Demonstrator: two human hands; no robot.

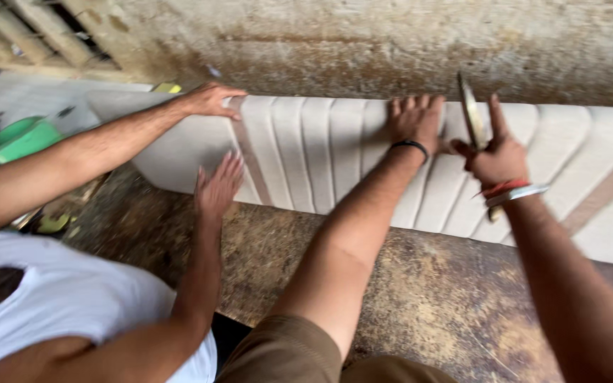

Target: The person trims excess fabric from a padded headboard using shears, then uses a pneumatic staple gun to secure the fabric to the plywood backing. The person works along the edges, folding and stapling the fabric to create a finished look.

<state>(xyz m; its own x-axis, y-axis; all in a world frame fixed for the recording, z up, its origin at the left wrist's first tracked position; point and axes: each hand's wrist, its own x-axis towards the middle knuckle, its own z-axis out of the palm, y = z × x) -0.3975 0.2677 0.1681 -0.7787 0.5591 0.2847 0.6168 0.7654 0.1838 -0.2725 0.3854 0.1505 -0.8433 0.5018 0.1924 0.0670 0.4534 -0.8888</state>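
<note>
four hands work on one long cream cushion (pixel 306 152), a padded panel with vertical stitched channels and tan bands, standing on edge against a stained wall (pixel 391 42) and resting on a mottled brown floor (pixel 420 284). the cushion runs from the left third of the view out past the right edge. a co-worker in a white shirt (pixel 58 305) sits at lower left; one of their hands (pixel 211 99) lies on the cushion's top left corner, the other (pixel 218 186) is spread flat against its front face beside a tan band. the person's left hand (pixel 413 120), with a black band on the wrist, is open and pressed palm-down over the upper edge of the cushion, fingers extended. the person's right hand (pixel 494 156), wearing red and silver bangles, is clenched around the handle of scissors (pixel 471 113), whose blades point upward in front of the cushion's top edge, just right of the left hand. a green tub (pixel 21 138) sits on a pale surface at far left, well apart from the hands. motion blur hides finer detail of the blades.
</note>
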